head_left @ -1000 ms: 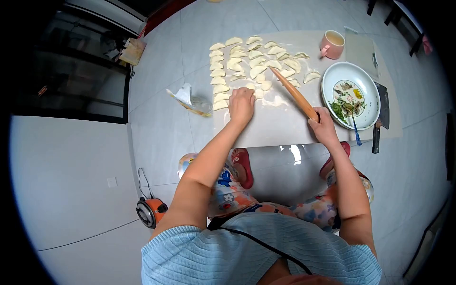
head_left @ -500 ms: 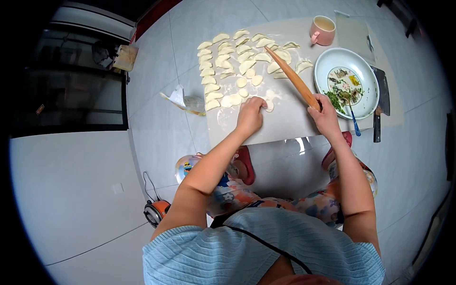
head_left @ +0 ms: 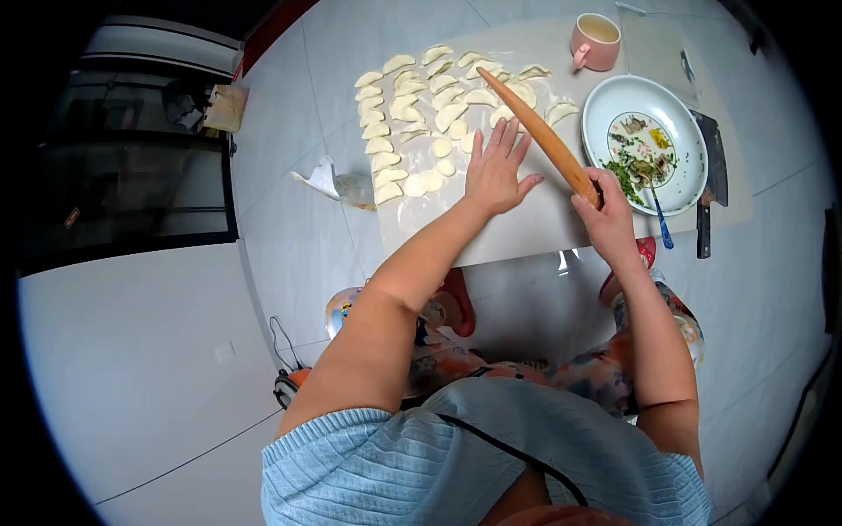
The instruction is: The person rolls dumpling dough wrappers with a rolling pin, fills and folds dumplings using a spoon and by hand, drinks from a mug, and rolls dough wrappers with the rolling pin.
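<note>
My right hand (head_left: 607, 215) grips the near end of a tapered wooden rolling pin (head_left: 544, 136), which slants up and left above the table. My left hand (head_left: 498, 175) is held flat, palm down, fingers spread, over the floured board; whether it touches is hard to tell. Beneath it any dough pieces are hidden. Small round dough pieces (head_left: 441, 147) lie just left of its fingers, with a few more discs (head_left: 424, 183) further left. Several rows of folded dumplings (head_left: 403, 101) fill the far left of the board, some partly behind the rolling pin.
A white bowl (head_left: 599, 110) with the remains of green filling and a blue-handled spoon (head_left: 661, 223) stands at the right. Beside it lies a cleaver (head_left: 712, 167). At the back is a pink mug (head_left: 596, 51). A plastic bag (head_left: 324, 180) sits by the left edge.
My left hand has moved right and forward from the dough pieces, opening from curled fingers to spread ones. The rolling pin stays in my right hand, nearly unmoved.
</note>
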Action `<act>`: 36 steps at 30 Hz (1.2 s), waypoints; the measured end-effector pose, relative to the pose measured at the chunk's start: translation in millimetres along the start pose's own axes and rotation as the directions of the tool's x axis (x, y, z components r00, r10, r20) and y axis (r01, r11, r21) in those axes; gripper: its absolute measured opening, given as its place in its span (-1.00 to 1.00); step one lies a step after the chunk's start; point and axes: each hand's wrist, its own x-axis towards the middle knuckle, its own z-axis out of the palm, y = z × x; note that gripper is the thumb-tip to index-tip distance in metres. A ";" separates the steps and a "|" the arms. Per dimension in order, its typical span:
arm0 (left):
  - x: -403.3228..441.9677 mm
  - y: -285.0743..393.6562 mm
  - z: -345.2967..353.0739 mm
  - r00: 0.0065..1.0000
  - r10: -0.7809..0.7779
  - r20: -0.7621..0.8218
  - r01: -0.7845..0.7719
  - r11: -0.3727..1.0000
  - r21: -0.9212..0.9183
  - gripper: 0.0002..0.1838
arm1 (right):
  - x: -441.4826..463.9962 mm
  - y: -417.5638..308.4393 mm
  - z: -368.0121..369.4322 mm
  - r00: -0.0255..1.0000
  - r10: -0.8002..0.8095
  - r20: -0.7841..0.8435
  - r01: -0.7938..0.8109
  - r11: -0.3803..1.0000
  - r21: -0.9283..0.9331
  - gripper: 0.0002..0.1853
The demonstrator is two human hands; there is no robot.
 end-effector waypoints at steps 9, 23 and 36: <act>1.6 -27.1 -13.0 0.961 -0.127 -0.245 0.046 0.949 -0.312 -0.39 | 10.0 7.6 0.2 0.993 -0.081 -0.082 0.077 0.996 -0.052 -0.61; -112.8 -5.2 -25.9 0.908 -0.226 -0.352 0.046 0.891 -0.451 -0.75 | -4.9 22.5 11.1 0.984 -0.150 0.094 0.174 0.919 -0.353 -0.65; -67.8 -46.7 -6.8 0.761 -0.616 -0.203 0.624 0.781 -0.032 -0.25 | 10.5 2.5 58.5 0.896 -0.300 0.329 0.445 0.630 -0.636 -0.39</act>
